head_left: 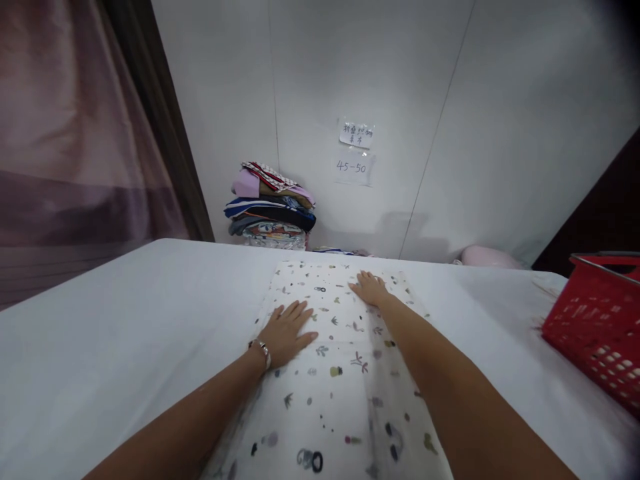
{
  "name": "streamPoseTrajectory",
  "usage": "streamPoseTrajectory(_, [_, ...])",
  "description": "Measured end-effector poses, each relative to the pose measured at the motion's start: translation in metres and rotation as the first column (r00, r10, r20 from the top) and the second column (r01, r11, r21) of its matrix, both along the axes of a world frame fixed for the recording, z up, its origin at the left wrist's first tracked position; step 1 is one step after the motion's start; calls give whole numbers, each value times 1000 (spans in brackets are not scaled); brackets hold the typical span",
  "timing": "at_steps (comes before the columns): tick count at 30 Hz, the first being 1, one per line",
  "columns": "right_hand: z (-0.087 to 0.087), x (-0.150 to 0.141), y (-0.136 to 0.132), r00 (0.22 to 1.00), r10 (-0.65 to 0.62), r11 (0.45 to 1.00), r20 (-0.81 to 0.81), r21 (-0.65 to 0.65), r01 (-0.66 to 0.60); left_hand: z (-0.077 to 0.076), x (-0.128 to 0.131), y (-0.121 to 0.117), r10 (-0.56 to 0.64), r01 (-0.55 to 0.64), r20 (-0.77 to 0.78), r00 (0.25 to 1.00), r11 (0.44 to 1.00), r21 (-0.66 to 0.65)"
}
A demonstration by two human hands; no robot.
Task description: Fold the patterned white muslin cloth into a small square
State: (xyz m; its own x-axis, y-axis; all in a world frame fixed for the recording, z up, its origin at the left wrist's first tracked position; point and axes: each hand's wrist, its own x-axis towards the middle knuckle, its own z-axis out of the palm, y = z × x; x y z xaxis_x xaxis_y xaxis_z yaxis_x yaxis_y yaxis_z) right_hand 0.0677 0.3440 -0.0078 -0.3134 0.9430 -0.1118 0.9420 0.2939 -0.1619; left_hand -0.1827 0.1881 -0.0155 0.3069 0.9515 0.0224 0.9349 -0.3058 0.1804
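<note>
A long white cloth [320, 393] printed with small plants and animals lies lengthwise on the white-covered table, running from the near edge of view to the far edge. My left hand [287, 332], with a silver bracelet [263, 353] at the wrist, rests flat on the cloth's left side, fingers spread. Farther off, my right hand [369, 288] presses flat on the cloth near its far end, fingers apart. Neither hand grips anything. A lengthwise crease or fold shows right of the cloth's middle. My forearms hide parts of both side edges.
A red plastic basket [595, 327] stands on the white table cover [125, 333] at the right. Behind the far edge, a stack of folded fabrics [273, 207] rises against the wall. Paper signs [355, 160] hang there. A pinkish curtain [75, 133] borders the left.
</note>
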Motion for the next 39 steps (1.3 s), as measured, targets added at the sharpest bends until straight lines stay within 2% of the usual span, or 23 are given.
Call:
streamPoseTrajectory(3, [0, 20, -5, 999, -36, 997, 12, 64, 35, 0, 0, 0, -8, 8, 5, 1000, 1000, -3])
streamPoseTrajectory(6, [-4, 50, -8, 989, -143, 980, 32, 144, 138, 0, 1, 0, -6, 6, 8, 1000, 1000, -16])
streamPoseTrajectory(9, [-8, 73, -5, 974, -224, 972, 35, 88, 220, 0, 2, -1, -6, 6, 13, 1000, 1000, -21])
streamPoseTrajectory(12, [-6, 77, -3, 969, -244, 968, 38, 68, 241, 1, 3, -3, -8, 8, 6, 1000, 1000, -20])
streamPoseTrajectory(14, [-3, 72, -14, 969, -245, 966, 35, 94, 241, 1, 2, -4, -11, 11, 3, 1000, 999, -35])
streamPoseTrajectory(17, [0, 63, -62, 987, -157, 974, 39, 172, 148, 3, 1, -5, -19, 20, 13, 1000, 998, -61])
streamPoseTrajectory(20, [-5, 63, -140, 997, 73, 974, 34, 211, -79, 8, 2, -3, -25, 27, 22, 999, 996, -82])
streamPoseTrajectory(23, [-14, 80, -221, 958, 285, 918, 38, 276, -284, 19, 10, -7, 19, -20, -13, 1000, 995, -98])
streamPoseTrajectory(26, [-26, 109, -280, 935, 349, 854, 55, 391, -342, 26, 22, -33, 56, -58, -30, 998, 997, -54])
streamPoseTrajectory(29, [-43, 139, -312, 952, 302, 824, 53, 487, -288, 22, 31, -83, -58, 58, 33, 998, 998, -8])
streamPoseTrajectory(31, [-53, 151, -323, 957, 287, 835, 51, 475, -276, 16, 30, -118, -132, 132, 67, 989, 991, 2])
streamPoseTrajectory(32, [-56, 153, -327, 958, 281, 851, 49, 449, -272, 14, 29, -132, -129, 130, 77, 989, 991, -13])
streamPoseTrajectory(36, [-55, 151, -340, 974, 222, 912, 38, 347, -221, 19, 19, -166, -21, 33, 107, 994, 993, -112])
streamPoseTrajectory(39, [-50, 152, -356, 979, 206, 916, -5, 354, -191, 27, 8, -186, 77, -65, 162, 984, 995, -80])
